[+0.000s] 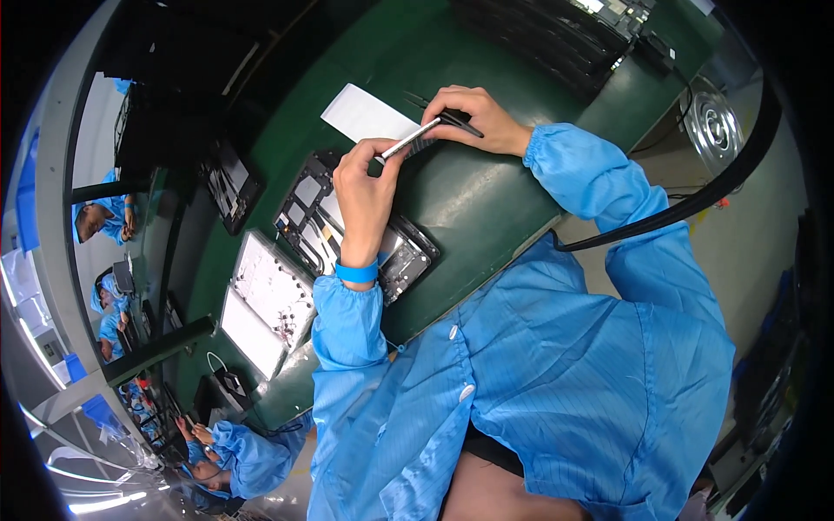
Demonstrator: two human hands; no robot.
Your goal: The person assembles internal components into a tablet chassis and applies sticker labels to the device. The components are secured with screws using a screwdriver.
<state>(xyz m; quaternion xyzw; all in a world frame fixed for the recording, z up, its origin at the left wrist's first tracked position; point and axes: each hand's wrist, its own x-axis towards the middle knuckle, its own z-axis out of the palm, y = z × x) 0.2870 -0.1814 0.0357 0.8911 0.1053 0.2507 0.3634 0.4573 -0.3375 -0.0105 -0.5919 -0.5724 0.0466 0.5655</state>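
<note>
One thin piece (412,140), edge-on, sits pinched between my left fingers (363,159) and right fingers (460,100), its long axis slanting away and rightward; the right ones also hold dark tweezers (463,125).

Upper right of the frame: a stack of dark panels (556,43) on the green surface (473,195); beyond its edge, a ringed metal disc (714,126). Left of centre: a white tray (250,334) bearing small parts (285,325). Lower left: a co-worker (252,460) in blue.

No legible txt or nos.
</note>
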